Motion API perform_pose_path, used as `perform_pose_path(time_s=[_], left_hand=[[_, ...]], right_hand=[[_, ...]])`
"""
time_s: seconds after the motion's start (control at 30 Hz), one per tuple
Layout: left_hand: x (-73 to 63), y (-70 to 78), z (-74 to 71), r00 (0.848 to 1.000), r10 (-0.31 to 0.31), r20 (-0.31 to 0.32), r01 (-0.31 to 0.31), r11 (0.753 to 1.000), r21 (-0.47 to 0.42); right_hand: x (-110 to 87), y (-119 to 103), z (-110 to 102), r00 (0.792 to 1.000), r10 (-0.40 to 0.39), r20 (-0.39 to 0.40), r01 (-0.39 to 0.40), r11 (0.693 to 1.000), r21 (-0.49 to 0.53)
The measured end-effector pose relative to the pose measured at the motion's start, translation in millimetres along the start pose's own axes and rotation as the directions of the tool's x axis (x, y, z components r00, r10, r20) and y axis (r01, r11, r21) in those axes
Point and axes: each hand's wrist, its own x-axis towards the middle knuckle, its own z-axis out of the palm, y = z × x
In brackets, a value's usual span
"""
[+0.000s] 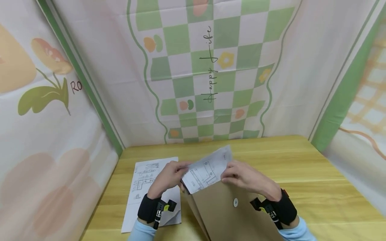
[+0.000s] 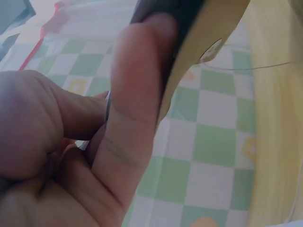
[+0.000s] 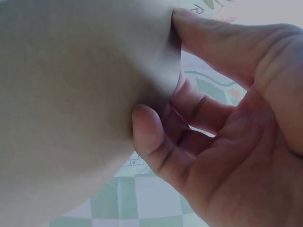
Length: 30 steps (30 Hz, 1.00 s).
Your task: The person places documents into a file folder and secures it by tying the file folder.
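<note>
A brown kraft-paper document envelope (image 1: 223, 214) with a round white button (image 1: 236, 202) is tilted up in front of me. A printed sheet of line drawings (image 1: 208, 172) sticks out of its mouth. My left hand (image 1: 169, 175) grips the envelope's upper left corner, beside the sheet. In the left wrist view, the left fingers (image 2: 135, 90) lie against the envelope's dark edge. With thumb and fingers, my right hand (image 1: 248, 175) pinches the mouth edge near the sheet's right side. The right wrist view shows right fingertips (image 3: 147, 125) on the envelope's plain face (image 3: 71, 94). The sheet's lower part is hidden.
White sheets with printed drawings (image 1: 135, 204) lie on the left of the wooden table (image 1: 325, 187), one corner curled up. A thin string (image 2: 255, 69) trails from the envelope. Patterned cloth (image 1: 202, 83) hangs behind the table and at both sides.
</note>
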Motion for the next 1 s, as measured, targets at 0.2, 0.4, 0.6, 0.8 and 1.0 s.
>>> perform_pose_path(time_s=[0.2, 0.4, 0.6, 0.8, 1.0], left_hand=[[-2.7, -0.3, -1.9, 0.999, -0.001, 0.04, 0.002, 1.0, -0.027], [3.2, 5.0, 6.5, 0.998, -0.01, 0.055, 0.012, 0.999, -0.036], [9.9, 2.7, 13.5, 0.992, -0.004, 0.128, 0.01, 0.999, -0.049], [9.3, -5.3, 7.2, 0.994, -0.021, 0.111, 0.027, 0.998, -0.057], [8.7, -10.1, 4.8, 0.992, -0.047, -0.121, 0.042, 0.998, -0.046]], right_hand=[[3.2, -3, 4, 1.0, -0.02, 0.009, 0.02, 1.0, -0.009], [0.6, -3, 4, 1.0, -0.023, -0.008, 0.023, 1.0, -0.021], [-0.7, 0, 2, 0.993, -0.087, -0.078, 0.083, 0.995, -0.051], [1.6, 1, 4, 0.992, -0.088, -0.086, 0.084, 0.995, -0.046], [2.8, 3, 3, 0.994, -0.046, -0.102, 0.041, 0.998, -0.047]])
